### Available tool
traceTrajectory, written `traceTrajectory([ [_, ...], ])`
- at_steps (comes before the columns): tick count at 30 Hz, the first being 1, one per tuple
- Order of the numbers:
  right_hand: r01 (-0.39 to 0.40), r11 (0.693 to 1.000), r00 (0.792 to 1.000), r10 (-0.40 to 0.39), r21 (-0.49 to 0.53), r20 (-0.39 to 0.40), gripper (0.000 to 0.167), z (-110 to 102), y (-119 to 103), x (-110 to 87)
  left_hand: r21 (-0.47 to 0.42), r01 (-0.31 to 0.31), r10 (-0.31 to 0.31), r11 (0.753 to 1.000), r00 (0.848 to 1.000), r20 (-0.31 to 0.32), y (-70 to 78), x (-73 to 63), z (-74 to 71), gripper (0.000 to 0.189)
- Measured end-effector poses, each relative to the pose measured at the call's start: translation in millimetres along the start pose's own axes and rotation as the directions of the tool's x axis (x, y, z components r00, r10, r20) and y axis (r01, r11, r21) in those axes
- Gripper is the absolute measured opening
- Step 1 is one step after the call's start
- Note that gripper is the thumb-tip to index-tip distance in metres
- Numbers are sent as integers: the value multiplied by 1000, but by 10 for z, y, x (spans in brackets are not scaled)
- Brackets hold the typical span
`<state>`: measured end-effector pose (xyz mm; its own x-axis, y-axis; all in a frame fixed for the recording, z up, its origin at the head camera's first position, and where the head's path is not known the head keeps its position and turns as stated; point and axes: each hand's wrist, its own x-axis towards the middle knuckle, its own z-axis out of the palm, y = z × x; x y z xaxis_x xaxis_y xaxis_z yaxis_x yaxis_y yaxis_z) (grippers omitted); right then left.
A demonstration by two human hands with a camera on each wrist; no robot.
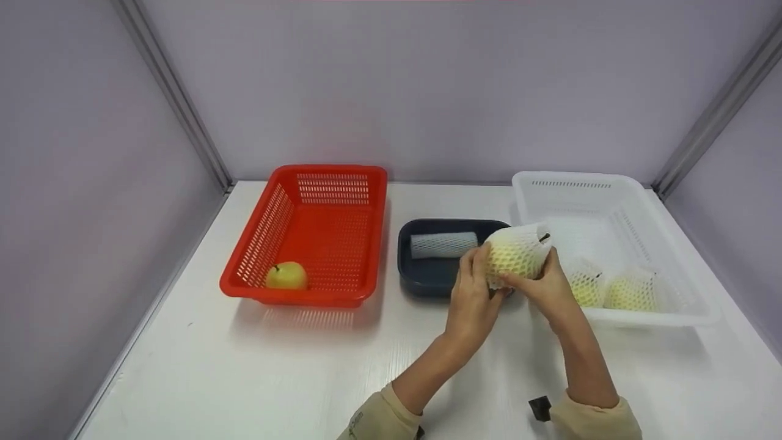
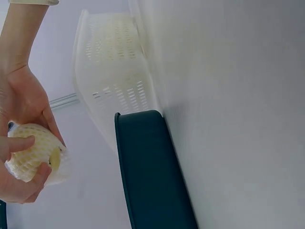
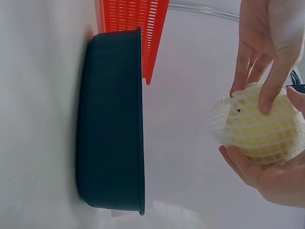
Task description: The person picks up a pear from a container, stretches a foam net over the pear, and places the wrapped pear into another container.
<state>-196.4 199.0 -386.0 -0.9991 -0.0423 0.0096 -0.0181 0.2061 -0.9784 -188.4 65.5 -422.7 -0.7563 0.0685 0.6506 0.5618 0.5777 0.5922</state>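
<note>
Both hands hold a yellow pear (image 1: 516, 255) wrapped in a white foam net, raised over the right end of the dark blue tray (image 1: 427, 286). My left hand (image 1: 473, 299) grips its left side, fingers bent around the net. From the right, my right hand (image 1: 548, 289) curls about its lower side, with the thumb across the front. The brown stem pokes out at the net's upper right end. In the right wrist view the netting (image 3: 259, 129) covers most of the pear and extends loosely beyond it on one side.
A rolled foam net (image 1: 444, 245) lies in the tray. On the left, a red basket (image 1: 324, 298) holds one bare pear (image 1: 286, 276). To the right, a white basket (image 1: 672, 319) contains two netted pears (image 1: 632, 293). Walls (image 1: 391, 91) enclose the table (image 1: 275, 379) at the back and sides.
</note>
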Motion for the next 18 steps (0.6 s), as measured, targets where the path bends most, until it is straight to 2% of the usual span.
traceTrajectory([
  [3,30,999,999,-29,37,-41,82,-42,-14,-15,-63,-2,2,998,1000,-5,15,23,59,78],
  [6,55,996,993,-48,69,-107,79,-76,-27,-23,-227,79,-76,971,997,23,47,44,146,78],
  [8,72,994,985,-57,86,-164,77,-95,-34,-29,-362,183,-170,914,983,68,74,52,219,75],
  [10,93,989,972,-65,116,-224,74,-115,-37,-30,-488,296,-265,821,955,133,99,51,307,69],
  [12,118,982,957,-72,148,-281,71,-142,-33,-32,-562,411,-353,718,910,216,123,46,406,61],
  [14,148,971,941,-80,188,-330,67,-175,-31,-36,-596,530,-431,604,846,315,154,39,507,54],
  [15,163,965,933,-82,208,-350,66,-192,-31,-39,-594,582,-464,556,810,359,172,36,557,52],
  [16,175,960,926,-84,219,-369,65,-209,-31,-45,-586,628,-497,512,773,395,190,35,606,51],
  [18,193,952,915,-88,236,-393,65,-243,-34,-57,-565,696,-554,443,708,438,224,38,691,50],
])
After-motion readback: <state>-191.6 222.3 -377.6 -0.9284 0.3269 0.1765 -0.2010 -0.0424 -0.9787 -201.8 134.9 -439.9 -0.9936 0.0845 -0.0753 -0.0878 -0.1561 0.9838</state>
